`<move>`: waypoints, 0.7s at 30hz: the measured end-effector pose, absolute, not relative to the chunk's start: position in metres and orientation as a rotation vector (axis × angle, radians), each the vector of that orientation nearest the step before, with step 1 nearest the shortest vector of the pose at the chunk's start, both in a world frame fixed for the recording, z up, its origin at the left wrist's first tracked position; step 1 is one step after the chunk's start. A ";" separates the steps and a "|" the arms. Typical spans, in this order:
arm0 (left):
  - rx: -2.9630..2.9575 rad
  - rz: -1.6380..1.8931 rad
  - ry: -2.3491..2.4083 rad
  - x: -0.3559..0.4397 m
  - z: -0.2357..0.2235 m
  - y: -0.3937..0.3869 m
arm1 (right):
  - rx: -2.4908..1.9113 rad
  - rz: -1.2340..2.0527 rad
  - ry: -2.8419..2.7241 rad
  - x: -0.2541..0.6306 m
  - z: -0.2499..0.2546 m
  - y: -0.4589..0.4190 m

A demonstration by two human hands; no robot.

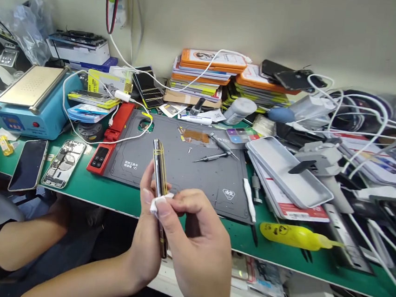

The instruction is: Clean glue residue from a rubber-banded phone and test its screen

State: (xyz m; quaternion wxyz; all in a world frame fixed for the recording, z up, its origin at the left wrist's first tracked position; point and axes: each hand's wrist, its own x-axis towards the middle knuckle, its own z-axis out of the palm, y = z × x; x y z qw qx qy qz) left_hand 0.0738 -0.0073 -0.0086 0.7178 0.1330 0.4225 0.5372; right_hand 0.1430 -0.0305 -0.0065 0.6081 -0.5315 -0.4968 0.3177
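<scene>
My left hand point(145, 237) grips a smartphone point(159, 163) held edge-on and nearly upright, just in front of the bench's near edge. My right hand point(199, 242) pinches a small white wipe point(159, 204) between thumb and forefinger and presses it against the phone's side. Both hands hover over the front of a dark grey work mat point(209, 177) lying on the green bench cover point(279, 254).
On the mat lie two screwdrivers point(214, 157) and small screws. A blue heating plate point(31, 99) stands left, with a red tool point(109, 144), a dark phone point(28, 165) and an opened phone point(64, 162). Grey trays point(287, 169), a yellow bottle point(294, 236), cables and stacked boxes crowd the right. Another person's arm point(17, 238) rests lower left.
</scene>
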 end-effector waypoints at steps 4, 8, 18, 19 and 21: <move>0.279 1.206 1.005 0.070 -0.010 -0.003 | -1.256 0.796 -1.198 0.143 -0.010 -0.038; 0.292 1.229 1.030 0.068 -0.019 -0.007 | -1.268 0.814 -1.243 0.145 -0.013 -0.039; 0.486 1.249 0.924 0.068 -0.053 -0.024 | -1.173 0.693 -1.180 0.140 -0.014 -0.021; 0.509 1.236 0.922 0.067 -0.056 -0.024 | -1.170 0.686 -1.167 0.140 -0.012 -0.018; 0.591 1.231 0.939 0.067 -0.060 -0.026 | -1.158 0.707 -1.111 0.140 -0.005 -0.009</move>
